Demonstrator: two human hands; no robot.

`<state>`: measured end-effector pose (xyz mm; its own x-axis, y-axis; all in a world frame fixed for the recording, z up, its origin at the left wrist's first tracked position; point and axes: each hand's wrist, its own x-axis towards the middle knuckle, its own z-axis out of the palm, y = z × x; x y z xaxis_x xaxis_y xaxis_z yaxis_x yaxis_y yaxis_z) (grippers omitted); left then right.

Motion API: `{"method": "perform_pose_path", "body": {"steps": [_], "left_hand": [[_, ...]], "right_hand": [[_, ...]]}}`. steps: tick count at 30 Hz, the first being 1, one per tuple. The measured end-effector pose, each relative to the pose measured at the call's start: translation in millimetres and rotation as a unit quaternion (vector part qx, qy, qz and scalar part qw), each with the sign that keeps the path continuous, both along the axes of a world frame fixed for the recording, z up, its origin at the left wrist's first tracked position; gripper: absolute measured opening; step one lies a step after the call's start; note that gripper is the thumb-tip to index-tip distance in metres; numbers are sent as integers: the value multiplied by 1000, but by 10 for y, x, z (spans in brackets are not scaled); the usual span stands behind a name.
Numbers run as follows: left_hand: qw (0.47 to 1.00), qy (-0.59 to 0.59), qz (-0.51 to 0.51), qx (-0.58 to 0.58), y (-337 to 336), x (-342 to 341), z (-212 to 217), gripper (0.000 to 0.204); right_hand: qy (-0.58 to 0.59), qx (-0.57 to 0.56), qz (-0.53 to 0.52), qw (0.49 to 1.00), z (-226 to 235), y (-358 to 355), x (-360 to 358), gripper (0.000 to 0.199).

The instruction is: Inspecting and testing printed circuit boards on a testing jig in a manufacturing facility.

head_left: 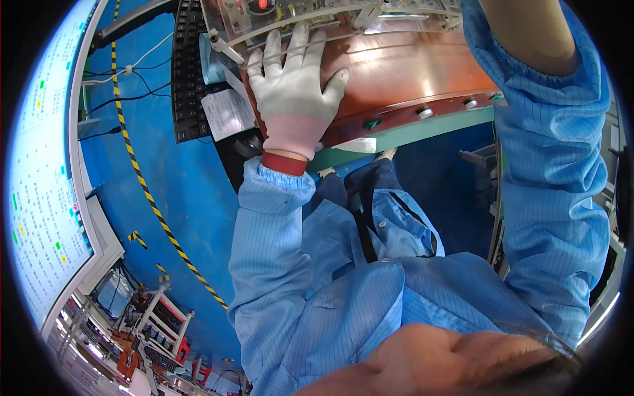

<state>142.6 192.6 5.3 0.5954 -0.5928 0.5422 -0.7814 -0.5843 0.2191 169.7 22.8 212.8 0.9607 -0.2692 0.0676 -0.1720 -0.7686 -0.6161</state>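
Note:
My left hand (294, 86), in a white glove with a pinkish cuff, lies flat with its fingers spread on a shiny copper-coloured work surface (409, 72). Its fingertips reach the near edge of a clear plastic fixture (323, 21), where a red round part (263, 5) and some circuitry show. A dark red band (284, 163) circles the left wrist. On the right, my forearm (531, 33) extends past the top edge of the picture, so my right hand is out of sight. Knobs (424, 113) and a green switch (372, 124) line the unit's front.
Left of the unit are a black keyboard (188, 79), a white paper slip (228, 112) and a dark mouse (248, 145). A lit monitor (49, 165) stands at far left. Yellow-black tape (142, 181) crosses the blue floor. Equipment racks (162, 323) are at lower left.

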Motion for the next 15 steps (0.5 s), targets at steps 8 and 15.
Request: {"method": "perform_pose_path", "body": {"steps": [8,15], "left_hand": [[1000,0,3,-7,14,-22,-9,55],[1000,5,4,-17,-12,6,-20,55]], "right_hand": [[66,119,4,991,-55,-62,45,52],[73,119,7,990,-216,-199,256,54]]}}
